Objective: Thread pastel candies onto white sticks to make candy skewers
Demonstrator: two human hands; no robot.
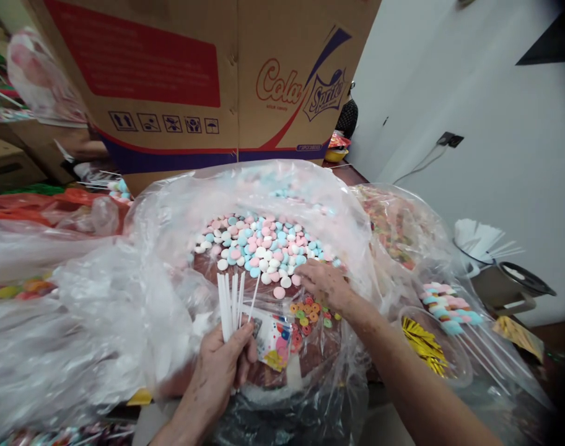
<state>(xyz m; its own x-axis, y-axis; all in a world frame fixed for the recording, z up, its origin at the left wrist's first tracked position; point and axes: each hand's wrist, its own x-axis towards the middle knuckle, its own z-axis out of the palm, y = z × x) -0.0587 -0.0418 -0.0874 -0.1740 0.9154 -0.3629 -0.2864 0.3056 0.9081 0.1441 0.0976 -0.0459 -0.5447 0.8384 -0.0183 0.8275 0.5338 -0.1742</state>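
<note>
My left hand is closed around a bunch of white lollipop sticks, which stand upright out of the fist, one of them leaning right. Pink, white and blue round candies lie heaped inside a large clear plastic bag. Over the right edge of that heap reaches my right hand, fingers stretched and slightly bent against the candies; nothing shows between them. Below it are small ring-shaped candies in orange, red and green. A printed card with coloured dots lies right beside my left hand.
A big cardboard box stands behind the bag. On the right are a bowl of gold ties, candy skewers, a dark pitcher and a container of white sticks. Crumpled plastic fills the left. A person's arm shows behind.
</note>
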